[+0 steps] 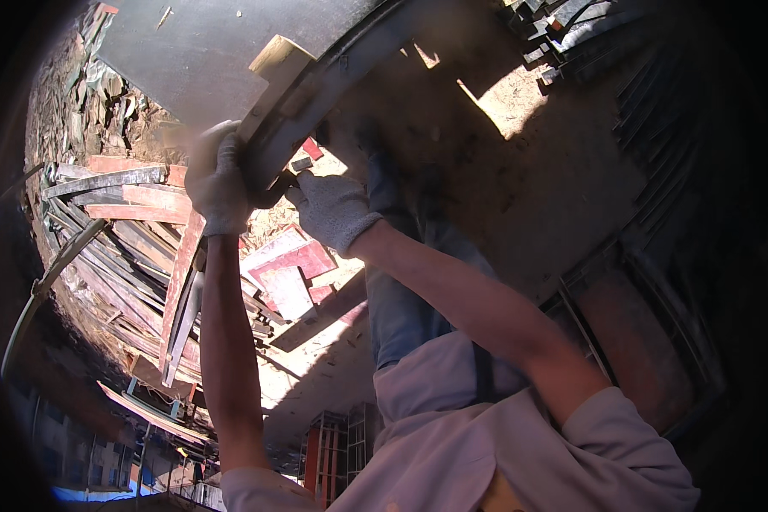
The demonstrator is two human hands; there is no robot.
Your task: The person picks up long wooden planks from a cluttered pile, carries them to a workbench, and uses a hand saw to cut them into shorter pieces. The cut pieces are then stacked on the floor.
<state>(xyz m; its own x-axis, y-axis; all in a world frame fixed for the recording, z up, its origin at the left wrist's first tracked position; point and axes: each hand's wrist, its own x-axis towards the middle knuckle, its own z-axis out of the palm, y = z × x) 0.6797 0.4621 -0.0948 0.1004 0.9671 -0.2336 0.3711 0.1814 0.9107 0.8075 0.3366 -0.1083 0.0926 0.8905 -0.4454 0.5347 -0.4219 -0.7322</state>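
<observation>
My left hand (pixel 218 183), in a pale work glove, is at the near left end of a long dark beam (pixel 294 124). Its thumb lies against the beam, and its other fingers look wrapped around the end, partly blurred. Just right of it my right hand (pixel 334 209), gloved too, has its fingers closed on a small dark piece (pixel 273 192) under the beam's end. I cannot make out what kind of piece it is. A wide grey panel (pixel 222 51) lies along the beam's far side, with a short wooden block (pixel 280 58) on it by the edge.
Piled timber strips (pixel 136 247) and reddish boards lie on the left. Red and white board offcuts (pixel 290 269) are scattered on the ground below my hands. Dark stacked pieces (pixel 555 43) stand at the far right. A dark frame (pixel 648 333) is beside me on the right.
</observation>
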